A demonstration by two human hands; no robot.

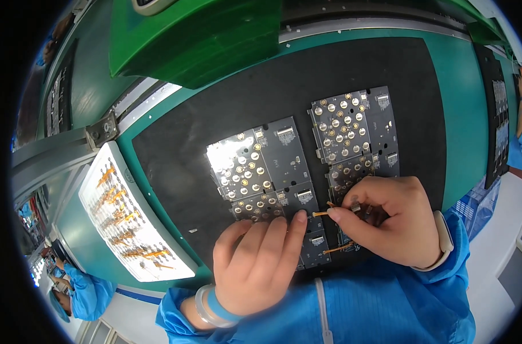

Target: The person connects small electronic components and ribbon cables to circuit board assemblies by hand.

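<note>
Pinching a narrow orange strip (320, 214) between thumb and forefinger, right hand (390, 223) is closed, other fingers curled in; a small metallic piece (356, 205) shows by its fingers, cannot tell if it's part of the strip. Strip's free end points left, over the lower part of the left board panel (281, 155), near the left forefinger's tip. Contact between strip and panel unclear.

Left hand (254, 261) is palm down, fingers loosely bent and slightly apart, tips over the lower part of the same panel. No held item visible; cannot tell how hard it presses.

Second strip (338, 248) lies below the right hand, near the lower boards. Right board panel (352, 126) sits beside the left one, narrow gap between, partly covered by the right hand. Both panels dark, with rows of round shiny contacts, lying on a black mat (175, 160) over a teal tabletop (458, 114).

White tray (183, 268) at left, tilted in view, carries many orange pieces (123, 218) in rough rows. Green bin (198, 51) at top, beyond the mat. Blue sleeves on both arms; pale band (445, 241) on right wrist, blue band (221, 305) on left. Co-workers in blue at both side edges.
</note>
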